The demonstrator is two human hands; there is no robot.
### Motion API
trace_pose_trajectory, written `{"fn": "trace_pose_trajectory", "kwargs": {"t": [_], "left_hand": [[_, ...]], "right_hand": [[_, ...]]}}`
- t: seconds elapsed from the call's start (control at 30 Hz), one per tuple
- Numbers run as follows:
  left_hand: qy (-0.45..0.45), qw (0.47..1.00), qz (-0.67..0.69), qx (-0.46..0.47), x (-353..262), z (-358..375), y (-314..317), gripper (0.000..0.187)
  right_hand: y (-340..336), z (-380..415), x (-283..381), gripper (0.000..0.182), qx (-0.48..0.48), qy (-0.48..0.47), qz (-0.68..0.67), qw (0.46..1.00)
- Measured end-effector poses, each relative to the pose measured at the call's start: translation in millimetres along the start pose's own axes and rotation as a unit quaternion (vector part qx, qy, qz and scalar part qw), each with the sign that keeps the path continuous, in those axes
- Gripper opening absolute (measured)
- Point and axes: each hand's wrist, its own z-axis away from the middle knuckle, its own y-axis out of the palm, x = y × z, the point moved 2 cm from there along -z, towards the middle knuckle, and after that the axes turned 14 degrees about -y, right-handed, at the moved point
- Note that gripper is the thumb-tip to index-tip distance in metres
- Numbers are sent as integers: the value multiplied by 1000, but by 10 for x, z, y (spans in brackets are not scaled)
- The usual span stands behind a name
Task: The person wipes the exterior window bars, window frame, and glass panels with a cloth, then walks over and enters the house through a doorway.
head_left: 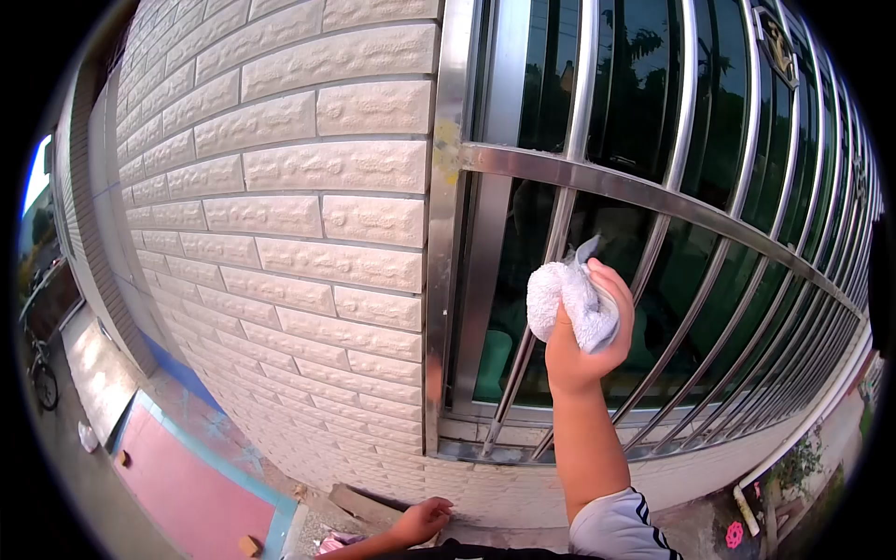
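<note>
My right hand (600, 322) is closed around a bunched white cloth (571, 303), thick and fluffy. It is raised to a window's metal bars (557, 229), and the cloth covers part of one upright bar below the crossbar (607, 177). A thin greyish corner of the cloth sticks up above my fingers. Low in the view, near the foot of the wall, my left hand (425, 523) hangs with its fingers curled in. Nothing shows in it.
A pale brick-tiled wall (336, 168) fills the left side. Dark glass (635, 84) lies behind the bars. Below are a pink mat-like floor patch (187, 467), a brown board (366, 509), a white pipe (747, 509) and a pink flower-shaped object (735, 535). A bicycle (43, 378) stands far left.
</note>
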Motion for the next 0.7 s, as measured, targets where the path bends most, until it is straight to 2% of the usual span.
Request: {"fn": "trace_pose_trajectory", "kwargs": {"t": [0.07, 0.1, 0.17, 0.23, 0.3, 0.33, 0.4, 0.47, 0.5, 0.57, 0.63, 0.67, 0.7], "left_hand": [[113, 990, -20, -78, -1036, 122, -335, 34], [243, 954, -105, -145, -1458, 128, -544, 33], [435, 840, -171, -277, -2451, 317, -918, 41], [516, 719, -235, -402, -3097, 425, -1197, 55], [503, 665, -283, -475, -3512, 406, -1358, 66], [507, 662, -282, -475, -3615, 376, -1381, 66], [444, 668, -312, -509, -3728, 318, -1431, 76], [432, 677, -325, -500, -3581, 234, -1443, 78], [416, 684, -340, -493, -3462, 154, -1435, 80], [427, 669, -339, -505, -3210, -1, -1434, 81], [415, 662, -344, -521, -3069, -62, -1454, 81], [411, 665, -347, -519, -3037, -86, -1459, 81], [410, 666, -351, -515, -3034, -117, -1471, 81]], "right_hand": [[35, -607, 90, 37, -11, -131, -3, 991], [145, -898, 108, 40, -11, -175, -7, 985], [537, -1398, 174, 45, 31, -269, -10, 963], [1012, -1576, 168, 48, 134, -310, 17, 941], [1353, -1470, 159, 51, 255, -292, 74, 919], [1372, -1400, 204, 51, 277, -270, 94, 917], [1259, -1180, 288, 51, 299, -251, 120, 913], [1068, -907, 227, 56, 361, -283, 50, 887], [1012, -830, 179, 56, 320, -367, 3, 873], [1025, -781, 13, 49, 291, -443, -15, 848], [1083, -1095, 58, 44, 319, -393, 38, 862], [1197, -1345, 102, 44, 233, -384, -6, 893], [1251, -1447, 87, 46, 223, -334, 20, 916]]}}
